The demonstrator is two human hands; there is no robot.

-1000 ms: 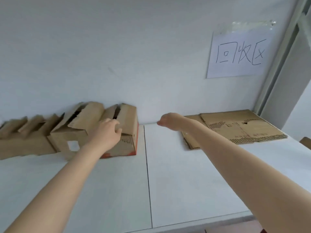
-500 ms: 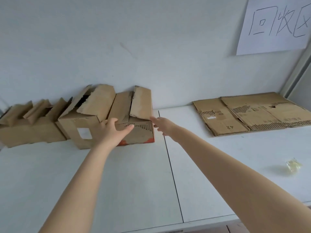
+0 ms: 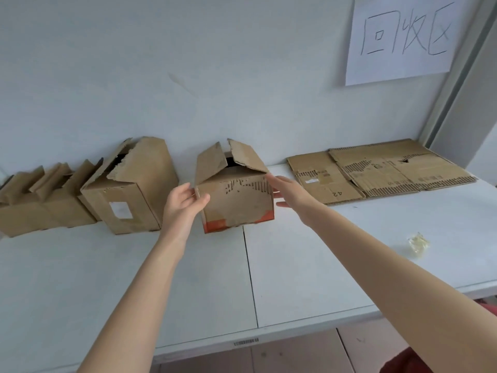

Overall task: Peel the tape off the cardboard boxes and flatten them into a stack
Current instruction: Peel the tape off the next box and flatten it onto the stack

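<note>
Your two bare hands frame the small brown cardboard box with an orange-red bottom edge (image 3: 236,203), which sits upright on the white tabletop (image 3: 309,265) at about 12 o'clock from you, right over the seam between the two table panels. Its top flaps stand half open, and the front face is torn so the corrugation shows.

Your left hand (image 3: 183,204) is at the box's 9 o'clock side; the fingers are spread slightly, with the thumb pressed on the front left corner and the others wrapped behind the left wall. Your right hand (image 3: 289,191) is at its 3 o'clock side, fingers straight and a little apart, with the tips touching the upper right corner; it is not closed on the box.

At 10 o'clock, just beside the box, stands a larger brown cardboard box with a white label (image 3: 126,195), flaps ragged and raised. Further toward 9 o'clock is a row of low brown cardboard boxes with open flaps (image 3: 35,205). At 2 o'clock, a stack of flattened brown cardboard sheets (image 3: 376,170) lies against the wall. A crumpled wad of clear tape (image 3: 417,244) rests at 3 o'clock, well apart from the box. A white paper sign with handwritten characters (image 3: 400,39) hangs on the wall above the stack.
</note>
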